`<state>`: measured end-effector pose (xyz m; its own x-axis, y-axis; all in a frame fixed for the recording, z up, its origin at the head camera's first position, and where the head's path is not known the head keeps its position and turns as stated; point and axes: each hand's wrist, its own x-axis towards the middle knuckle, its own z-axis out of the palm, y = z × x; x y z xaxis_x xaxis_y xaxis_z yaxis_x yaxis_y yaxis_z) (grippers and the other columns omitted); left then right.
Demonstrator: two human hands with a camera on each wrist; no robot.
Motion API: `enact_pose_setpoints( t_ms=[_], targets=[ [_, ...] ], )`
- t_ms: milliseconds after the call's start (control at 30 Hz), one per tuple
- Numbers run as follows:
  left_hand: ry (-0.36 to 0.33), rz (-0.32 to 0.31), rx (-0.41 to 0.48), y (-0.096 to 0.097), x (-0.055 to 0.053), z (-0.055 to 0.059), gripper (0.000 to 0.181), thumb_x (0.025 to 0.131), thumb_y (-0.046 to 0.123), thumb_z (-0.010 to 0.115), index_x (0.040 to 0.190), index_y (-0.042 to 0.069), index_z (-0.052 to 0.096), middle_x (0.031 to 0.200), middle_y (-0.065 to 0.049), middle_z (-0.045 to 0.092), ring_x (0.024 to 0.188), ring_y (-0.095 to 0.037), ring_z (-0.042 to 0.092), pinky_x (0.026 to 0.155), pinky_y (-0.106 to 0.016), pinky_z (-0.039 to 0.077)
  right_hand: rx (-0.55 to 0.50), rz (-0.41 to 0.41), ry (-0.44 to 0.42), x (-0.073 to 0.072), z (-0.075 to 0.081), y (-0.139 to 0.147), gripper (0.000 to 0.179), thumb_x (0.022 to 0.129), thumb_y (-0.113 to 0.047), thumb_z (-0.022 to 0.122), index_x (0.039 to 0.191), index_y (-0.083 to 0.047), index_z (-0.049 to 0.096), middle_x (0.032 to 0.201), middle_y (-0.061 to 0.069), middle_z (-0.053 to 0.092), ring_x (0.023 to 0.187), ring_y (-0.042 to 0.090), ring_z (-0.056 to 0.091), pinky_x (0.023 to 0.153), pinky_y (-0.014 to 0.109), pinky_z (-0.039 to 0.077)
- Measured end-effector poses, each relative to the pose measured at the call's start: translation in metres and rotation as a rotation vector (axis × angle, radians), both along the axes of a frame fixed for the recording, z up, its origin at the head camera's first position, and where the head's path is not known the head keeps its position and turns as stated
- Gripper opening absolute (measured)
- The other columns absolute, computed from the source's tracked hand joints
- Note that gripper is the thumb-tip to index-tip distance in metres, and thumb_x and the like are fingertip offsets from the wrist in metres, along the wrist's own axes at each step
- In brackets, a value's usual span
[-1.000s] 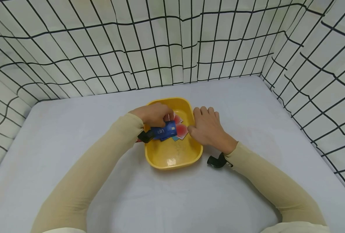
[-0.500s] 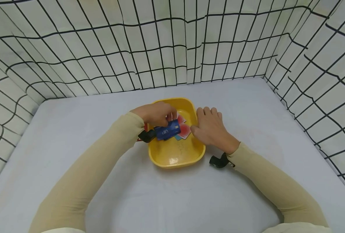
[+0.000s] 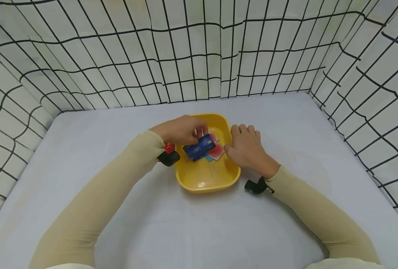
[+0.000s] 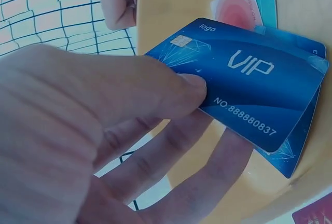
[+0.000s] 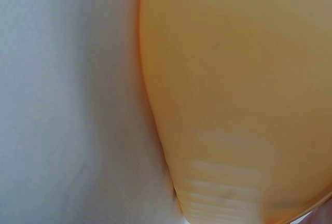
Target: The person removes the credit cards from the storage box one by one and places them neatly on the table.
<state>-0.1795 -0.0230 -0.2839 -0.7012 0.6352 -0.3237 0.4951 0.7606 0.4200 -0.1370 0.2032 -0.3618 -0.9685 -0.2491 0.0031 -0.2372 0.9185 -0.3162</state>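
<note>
In the head view a yellow basin stands on the white table. My left hand is over its left side, pinching a blue VIP card between thumb and fingers. A second blue card shows partly beneath it. Deeper in the basin lie white cards with red circles and a teal card, partly covered. My right hand grips the basin's right rim, thumb at the rim and fingers along the outside. The right wrist view holds mostly the basin's outer wall.
A red card shows just outside the basin's left side, partly hidden by the left wrist camera. Black wire mesh lines the back and sides of the white table.
The blue VIP card has turned, its right end tipping upward in the head view. More of the red card shows beside the left wrist. The head view has shifted slightly; the right hand keeps its grip.
</note>
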Motion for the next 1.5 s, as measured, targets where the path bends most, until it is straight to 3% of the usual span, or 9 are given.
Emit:
enact_pose_setpoints(
  t_ms=[267, 533, 1100, 1333, 1500],
  targets=[
    [0.038, 0.042, 0.066, -0.009, 0.004, 0.007, 0.029, 0.098, 0.009, 0.064, 0.126, 0.015, 0.065, 0.117, -0.008, 0.068, 0.102, -0.023, 0.064, 0.088, -0.032, 0.062, 0.018, -0.01, -0.023, -0.002, 0.001, 0.001, 0.04, 0.094, -0.034, 0.051, 0.12, -0.003, 0.048, 0.101, 0.013, 0.046, 0.098, 0.033, 0.038, 0.081, 0.044, 0.027],
    [0.05, 0.088, 0.152, -0.02, 0.008, 0.007, 0.033, 0.097, 0.01, 0.066, 0.13, 0.014, 0.062, 0.121, -0.008, 0.068, 0.11, -0.025, 0.066, 0.091, -0.035, 0.063, 0.022, -0.017, -0.04, -0.003, 0.002, 0.001, 0.04, 0.094, -0.033, 0.051, 0.119, -0.002, 0.048, 0.101, 0.014, 0.046, 0.098, 0.033, 0.038, 0.081, 0.044, 0.027],
    [0.068, 0.263, 0.336, -0.054, 0.022, 0.013, 0.031, 0.096, 0.016, 0.066, 0.127, 0.017, 0.062, 0.123, -0.004, 0.066, 0.116, -0.022, 0.065, 0.086, -0.036, 0.065, 0.025, -0.03, -0.035, 0.0, 0.001, -0.001, 0.037, 0.092, -0.031, 0.05, 0.116, -0.003, 0.048, 0.1, 0.014, 0.047, 0.099, 0.033, 0.038, 0.081, 0.044, 0.028],
    [0.09, 0.361, 0.373, -0.074, 0.031, 0.01, 0.037, 0.095, 0.018, 0.067, 0.132, 0.016, 0.06, 0.122, -0.004, 0.063, 0.12, -0.024, 0.065, 0.096, -0.042, 0.062, 0.02, -0.02, -0.03, 0.001, 0.001, -0.003, 0.035, 0.092, -0.031, 0.049, 0.114, -0.003, 0.048, 0.1, 0.014, 0.046, 0.098, 0.033, 0.037, 0.079, 0.043, 0.027],
    [0.079, 0.418, 0.419, -0.09, 0.037, 0.007, 0.039, 0.096, 0.015, 0.067, 0.134, 0.014, 0.059, 0.122, -0.007, 0.062, 0.12, -0.026, 0.065, 0.096, -0.044, 0.062, 0.024, -0.017, -0.028, 0.001, 0.001, -0.004, 0.035, 0.092, -0.031, 0.049, 0.114, -0.003, 0.048, 0.1, 0.014, 0.046, 0.098, 0.033, 0.037, 0.079, 0.043, 0.026]
  ],
)
